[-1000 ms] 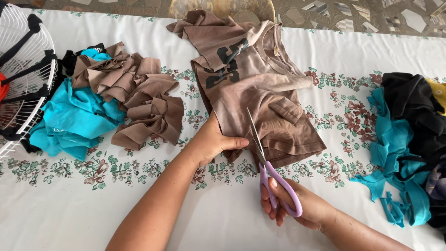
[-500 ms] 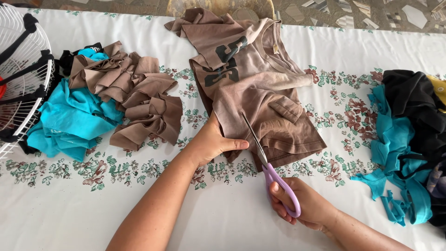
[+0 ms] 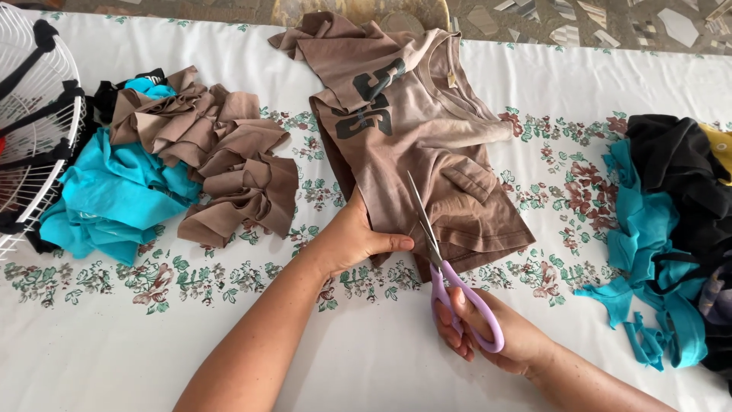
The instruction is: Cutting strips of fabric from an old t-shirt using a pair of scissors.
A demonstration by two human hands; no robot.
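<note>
While the right hand [image 3: 488, 329] works lilac scissors [image 3: 446, 267] into a brown shirt [image 3: 427, 160] near the table's front edge, the left hand [image 3: 354, 240] pinches the hem — its thumb just beside the part-open blades, likely to be nicked.

Left hand [image 3: 352, 243] pinches, thumb out; right hand [image 3: 488, 329] seemingly curled closed.
</note>
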